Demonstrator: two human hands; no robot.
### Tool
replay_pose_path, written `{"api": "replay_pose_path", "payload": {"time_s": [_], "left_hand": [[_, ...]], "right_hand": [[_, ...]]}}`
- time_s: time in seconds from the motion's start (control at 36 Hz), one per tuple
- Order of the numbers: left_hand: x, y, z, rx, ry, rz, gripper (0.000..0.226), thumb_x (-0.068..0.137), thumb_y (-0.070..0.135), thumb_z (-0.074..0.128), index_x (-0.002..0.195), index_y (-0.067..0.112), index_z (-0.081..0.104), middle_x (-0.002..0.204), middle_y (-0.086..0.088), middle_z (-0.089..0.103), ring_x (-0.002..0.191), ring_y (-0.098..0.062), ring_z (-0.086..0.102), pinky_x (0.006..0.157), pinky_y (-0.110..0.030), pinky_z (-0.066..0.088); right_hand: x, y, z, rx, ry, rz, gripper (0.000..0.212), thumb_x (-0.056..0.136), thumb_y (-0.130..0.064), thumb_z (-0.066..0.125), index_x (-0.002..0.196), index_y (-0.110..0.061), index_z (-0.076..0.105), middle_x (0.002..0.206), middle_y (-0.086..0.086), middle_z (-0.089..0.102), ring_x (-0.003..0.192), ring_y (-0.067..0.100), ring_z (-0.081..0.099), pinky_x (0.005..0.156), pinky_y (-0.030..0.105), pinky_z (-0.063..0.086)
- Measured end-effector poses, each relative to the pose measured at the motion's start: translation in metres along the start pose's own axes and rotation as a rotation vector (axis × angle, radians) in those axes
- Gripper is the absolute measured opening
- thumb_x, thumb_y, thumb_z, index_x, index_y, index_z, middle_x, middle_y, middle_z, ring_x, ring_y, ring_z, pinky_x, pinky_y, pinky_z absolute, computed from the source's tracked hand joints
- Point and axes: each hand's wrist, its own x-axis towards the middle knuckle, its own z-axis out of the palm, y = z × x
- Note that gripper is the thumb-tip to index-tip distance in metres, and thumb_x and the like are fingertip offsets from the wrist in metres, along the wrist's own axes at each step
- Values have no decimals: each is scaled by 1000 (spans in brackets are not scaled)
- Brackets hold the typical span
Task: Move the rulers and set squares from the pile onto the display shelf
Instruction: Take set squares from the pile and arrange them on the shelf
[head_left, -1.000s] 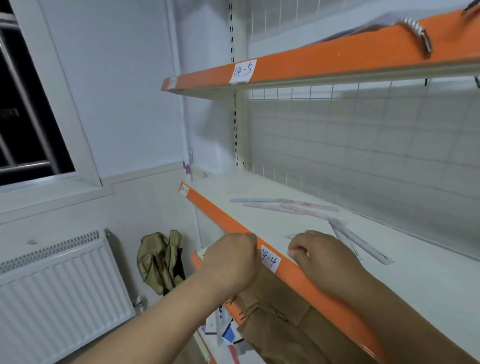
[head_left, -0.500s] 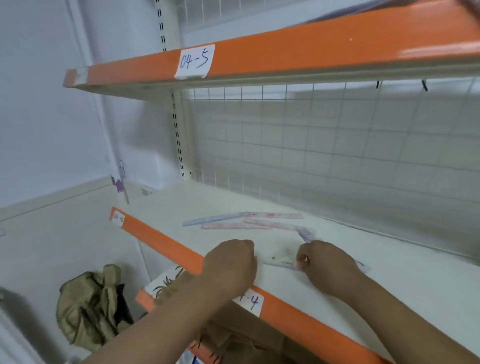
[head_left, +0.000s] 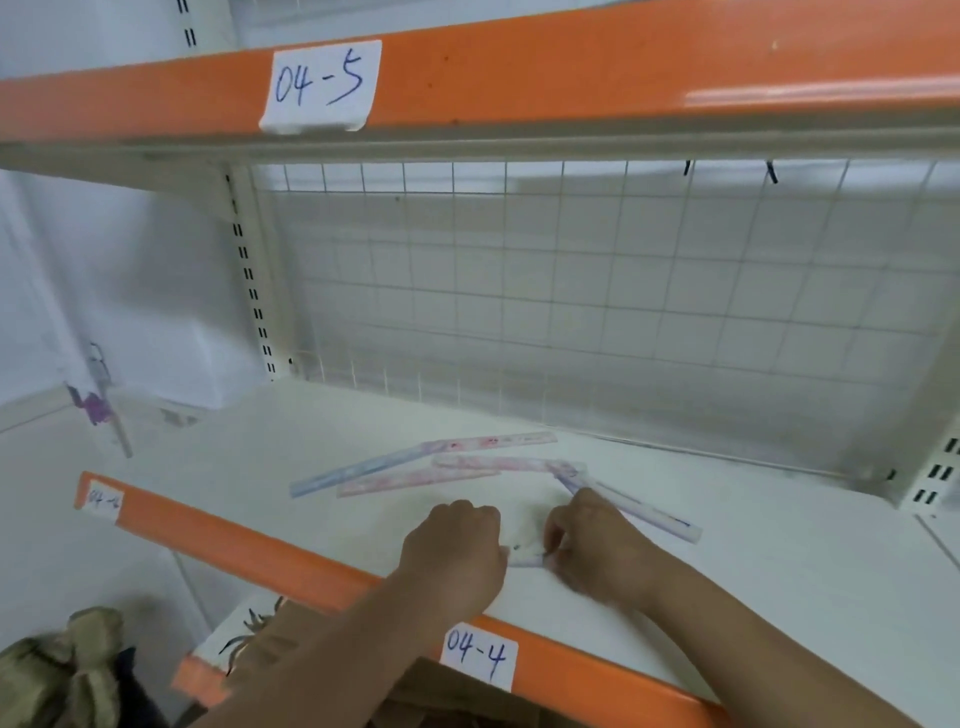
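Note:
Several pale pink and blue rulers (head_left: 415, 470) lie loosely fanned on the white display shelf (head_left: 779, 587), whose orange front edge carries the label 04-4. Another ruler (head_left: 649, 514) runs diagonally to the right behind my right hand. My left hand (head_left: 457, 551) and my right hand (head_left: 592, 551) rest close together on the shelf near its front edge, both pinching a small transparent ruler or set square (head_left: 525, 556) that shows only in the gap between them. Its shape is mostly hidden by my fingers.
A wire grid panel (head_left: 571, 312) backs the shelf. The upper shelf (head_left: 571, 78), labelled 04-5, hangs overhead. A lower orange shelf edge (head_left: 202, 675) and brown cardboard (head_left: 441, 696) sit below. An olive cloth bundle (head_left: 57, 670) lies at bottom left.
The view has swung right and closer to the shelf. Both hands have moved forward onto the shelf surface, past the orange edge, holding the small clear piece between them.

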Motion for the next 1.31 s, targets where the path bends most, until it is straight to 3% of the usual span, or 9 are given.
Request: {"api": "replay_pose_path", "payload": {"time_s": [0.17,0.28,0.39,0.69,0.75,0.89,1.03,1.22,1.31], "left_hand": [[5,-1,2,-24,-31,32,27,98,34,44,118,18,51,113,-3,52,105,-18,49,88,-31,46],[7,-2,3,-32,-30,34,28,97,35,47,119,18,52,112,-2,54,102,-17,52,85,-28,47],[8,-5,4,-44,-38,29,30,97,36,47,120,17,52,112,-2,55,103,-18,53,87,-30,48],[10,-6,-2,-19,15,102,34,94,43,52,120,21,55,112,2,62,98,-15,59,82,-27,50],[11,-4,-5,10,19,126,34,94,44,51,117,20,57,108,2,63,95,-16,60,76,-26,46],[14,4,-8,-3,69,185,30,94,44,51,104,17,61,101,1,63,89,-16,59,73,-25,42],[18,17,-7,7,73,263,30,97,40,48,100,13,60,101,-2,62,92,-18,59,69,-24,37],[21,32,1,-85,-42,334,29,97,40,48,82,16,50,95,-4,61,88,-22,56,66,-28,34],[21,40,4,-103,-51,383,38,97,41,46,69,17,41,75,1,50,75,-21,49,59,-28,30]], "right_hand": [[1,0,2,-63,18,-4,17,90,-18,49,102,-14,61,103,5,45,116,22,42,82,18,28],[-4,-4,0,-36,9,20,9,89,-17,46,93,-19,54,104,5,50,104,23,48,80,26,40],[-8,-5,1,20,18,-36,13,89,-9,41,89,-22,44,92,1,48,81,15,44,57,11,28],[-22,-7,-25,354,10,-83,29,87,-13,60,85,-34,39,87,-15,39,76,0,40,69,12,34],[-25,-5,-26,306,80,-80,30,85,-14,63,87,-34,40,88,-15,43,79,3,43,74,17,38],[-41,-4,-35,22,192,21,56,85,-31,64,135,-27,37,118,-5,58,98,17,55,78,23,40],[-56,-3,-38,-80,257,78,45,85,-38,62,127,-26,50,114,-2,56,103,20,57,79,28,45],[-77,4,-34,-207,247,155,55,87,-39,59,135,-20,41,118,3,47,109,21,50,81,31,44],[-86,9,-31,-246,244,210,60,91,-37,54,143,-15,32,123,7,46,115,24,46,88,33,44]]}}
